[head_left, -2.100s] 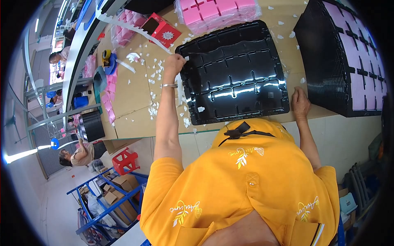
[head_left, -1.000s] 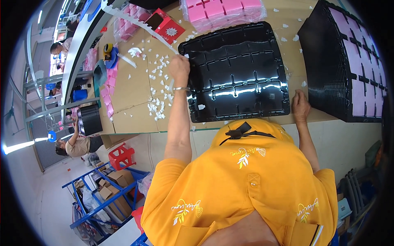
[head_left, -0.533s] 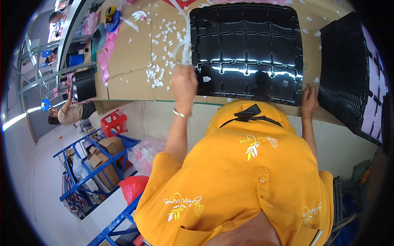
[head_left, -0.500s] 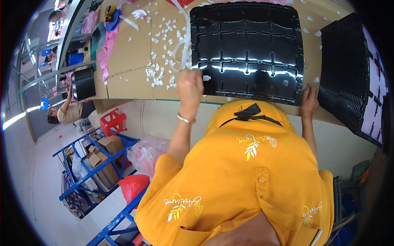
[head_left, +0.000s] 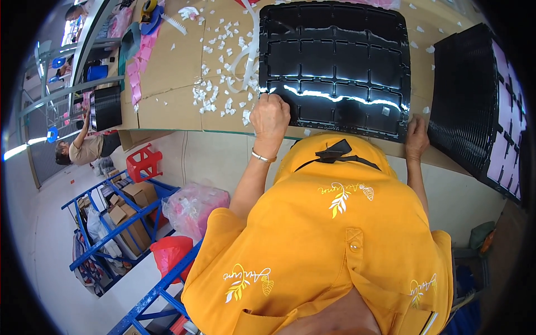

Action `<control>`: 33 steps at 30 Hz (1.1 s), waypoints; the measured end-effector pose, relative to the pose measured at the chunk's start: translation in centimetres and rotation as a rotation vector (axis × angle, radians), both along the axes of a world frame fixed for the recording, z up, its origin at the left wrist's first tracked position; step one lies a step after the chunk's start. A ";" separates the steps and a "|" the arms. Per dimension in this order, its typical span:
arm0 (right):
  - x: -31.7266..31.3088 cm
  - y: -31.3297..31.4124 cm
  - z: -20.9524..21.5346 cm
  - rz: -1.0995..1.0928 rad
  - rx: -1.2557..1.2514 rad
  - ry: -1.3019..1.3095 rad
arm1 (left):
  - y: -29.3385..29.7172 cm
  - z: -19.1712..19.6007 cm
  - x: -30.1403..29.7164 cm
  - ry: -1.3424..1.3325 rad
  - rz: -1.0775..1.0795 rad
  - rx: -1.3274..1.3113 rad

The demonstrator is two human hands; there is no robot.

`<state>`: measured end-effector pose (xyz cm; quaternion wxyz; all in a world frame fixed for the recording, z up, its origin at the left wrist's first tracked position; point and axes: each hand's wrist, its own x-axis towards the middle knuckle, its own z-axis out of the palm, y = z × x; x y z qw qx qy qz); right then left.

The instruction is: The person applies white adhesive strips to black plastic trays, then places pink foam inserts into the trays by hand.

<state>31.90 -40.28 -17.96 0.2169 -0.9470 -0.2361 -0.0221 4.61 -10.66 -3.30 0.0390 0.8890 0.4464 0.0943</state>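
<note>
A black plastic tray [head_left: 335, 61], shiny and moulded into rectangular compartments, lies on the cardboard-covered table in front of me. My left hand [head_left: 270, 118] is closed over its near left corner, fingers curled down; whatever is under the fingertips is hidden. At the near right corner, my right hand [head_left: 417, 137] has its fingers bent against the tray's edge. A small pale square [head_left: 386, 111] shows on the tray close to that corner. To the right stands a tall stack of black trays [head_left: 463, 106].
White scraps [head_left: 209, 100] litter the cardboard [head_left: 170, 72] left of the tray, beside a curled white strip [head_left: 249, 61]. Pink pieces [head_left: 134, 81] and a tape roll [head_left: 149, 6] lie farther left. A red stool [head_left: 144, 163] and blue rack [head_left: 111, 234] stand below; a co-worker [head_left: 84, 148] is far left.
My left hand has moved right and slightly down onto the tray's corner, covering a small white piece seen there before. The right hand has shifted slightly left, against the tray's edge.
</note>
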 end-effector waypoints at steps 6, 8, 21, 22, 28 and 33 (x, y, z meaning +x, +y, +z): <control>-0.1 0.1 0.4 0.003 0.020 0.006 | 0.1 -0.2 -0.8 -0.077 0.050 -0.052; -0.1 0.1 0.6 0.002 0.004 0.019 | 0.0 -0.2 -1.0 -0.082 0.061 -0.058; -0.1 0.1 0.4 -0.007 0.006 0.071 | -0.2 0.0 -1.1 -0.219 -0.030 -0.051; -0.1 0.2 0.5 -0.010 0.002 0.064 | -0.3 0.0 -1.3 -0.218 -0.032 -0.052; -0.1 0.3 0.7 0.011 0.043 0.020 | -1.1 0.4 -2.2 -0.008 -0.120 0.106; -0.1 0.1 0.3 0.014 0.060 0.021 | -2.6 1.0 -3.1 0.021 -0.180 0.042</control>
